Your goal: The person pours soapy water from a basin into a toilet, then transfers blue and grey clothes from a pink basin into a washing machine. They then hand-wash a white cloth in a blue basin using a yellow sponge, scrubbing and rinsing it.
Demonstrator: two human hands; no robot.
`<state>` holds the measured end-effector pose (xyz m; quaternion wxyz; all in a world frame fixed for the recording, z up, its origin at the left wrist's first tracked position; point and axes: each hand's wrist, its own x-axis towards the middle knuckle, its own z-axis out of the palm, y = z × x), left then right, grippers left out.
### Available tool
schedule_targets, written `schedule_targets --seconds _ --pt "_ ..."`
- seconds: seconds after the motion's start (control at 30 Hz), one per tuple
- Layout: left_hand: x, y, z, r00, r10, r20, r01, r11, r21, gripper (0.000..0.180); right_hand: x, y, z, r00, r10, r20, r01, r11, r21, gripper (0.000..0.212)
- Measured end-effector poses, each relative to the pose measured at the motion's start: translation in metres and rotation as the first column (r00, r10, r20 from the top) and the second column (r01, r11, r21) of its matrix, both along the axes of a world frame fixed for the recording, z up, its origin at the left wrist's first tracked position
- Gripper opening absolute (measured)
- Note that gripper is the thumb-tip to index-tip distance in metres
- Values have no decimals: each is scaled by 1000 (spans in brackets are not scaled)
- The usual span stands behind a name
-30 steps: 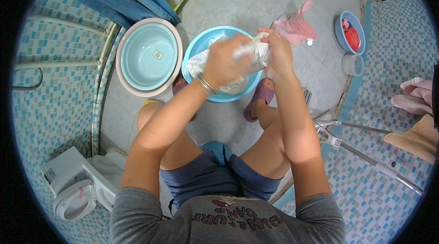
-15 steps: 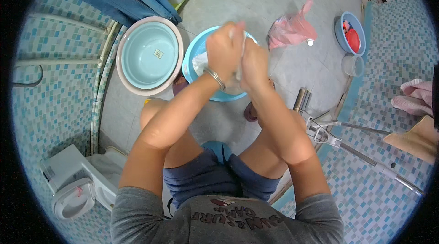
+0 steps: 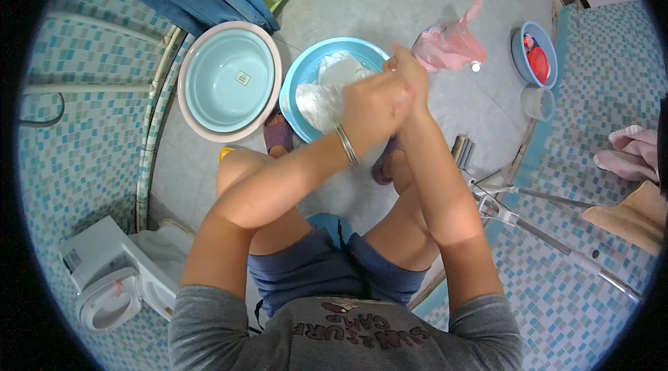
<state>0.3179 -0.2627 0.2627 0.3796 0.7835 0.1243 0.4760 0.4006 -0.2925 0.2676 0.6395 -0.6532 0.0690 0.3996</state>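
Note:
A blue basin (image 3: 289,103) stands on the grey floor in front of my knees, with a wet white cloth (image 3: 323,96) bunched inside it. My left hand (image 3: 372,106), with a metal bangle on its wrist, and my right hand (image 3: 410,75) are pressed tightly together over the basin's right rim. Both are closed on one end of the white cloth, and the gripped part is mostly hidden between them. The rest of the cloth trails left into the basin.
An empty pale-blue basin with a pink rim (image 3: 186,103) stands left of the blue one. A pink plastic bag (image 3: 449,44), a small blue bowl (image 3: 532,58) and a clear cup (image 3: 537,101) lie at right. Metal rods (image 3: 529,221) cross lower right, and a white toilet (image 3: 104,280) is lower left.
A second ago my hands held the cloth up over the basin's middle. They have closed together and shifted right, and most of the cloth has dropped into the basin.

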Motion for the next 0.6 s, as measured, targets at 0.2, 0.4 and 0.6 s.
schedule_targets --seconds 0.2,0.4,0.6 --pt "0 16 9 955 56 -291 -100 985 -140 32 -24 -6 -5 975 -108 -194 171 924 343 25" --pt "5 37 8 916 20 -401 -168 926 -338 24 -29 2 -15 994 -52 92 35 984 174 27" --pt "4 20 4 987 18 -160 -35 994 -104 28 -23 -3 -10 985 -134 -108 166 907 388 27"
